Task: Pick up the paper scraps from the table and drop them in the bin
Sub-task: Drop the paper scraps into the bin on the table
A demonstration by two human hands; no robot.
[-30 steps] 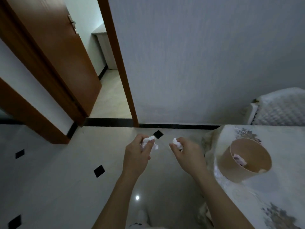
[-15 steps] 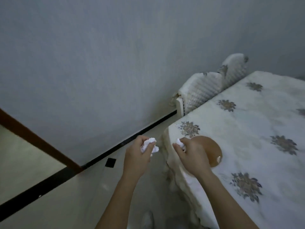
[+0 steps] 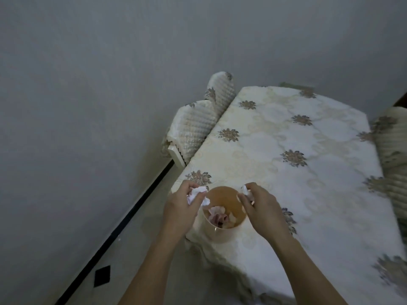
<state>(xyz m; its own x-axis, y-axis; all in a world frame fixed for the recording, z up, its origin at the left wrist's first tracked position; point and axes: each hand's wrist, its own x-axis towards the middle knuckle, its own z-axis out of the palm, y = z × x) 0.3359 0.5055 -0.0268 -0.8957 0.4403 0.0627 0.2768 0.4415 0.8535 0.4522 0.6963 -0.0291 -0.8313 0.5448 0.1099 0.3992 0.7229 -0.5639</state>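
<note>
A round beige bin [image 3: 220,233] stands at the near left corner of the table [image 3: 308,194], which wears a cream floral cloth. Crumpled paper scraps [image 3: 219,216] lie inside the bin. My left hand [image 3: 181,209] is at the bin's left rim, shut on a crumpled white paper scrap [image 3: 197,194]. My right hand [image 3: 261,205] is over the bin's right rim, pinching a smaller white paper scrap [image 3: 246,190].
Two chairs with quilted cream covers [image 3: 198,126] stand against the grey wall at the table's left side. Another covered chair [image 3: 392,155] is at the right edge. Pale tiled floor [image 3: 132,249] with a black inset tile lies to the left.
The view has swung from the doorway and floor to the table. Both hands, each still holding a scrap, have come over the bin's rim.
</note>
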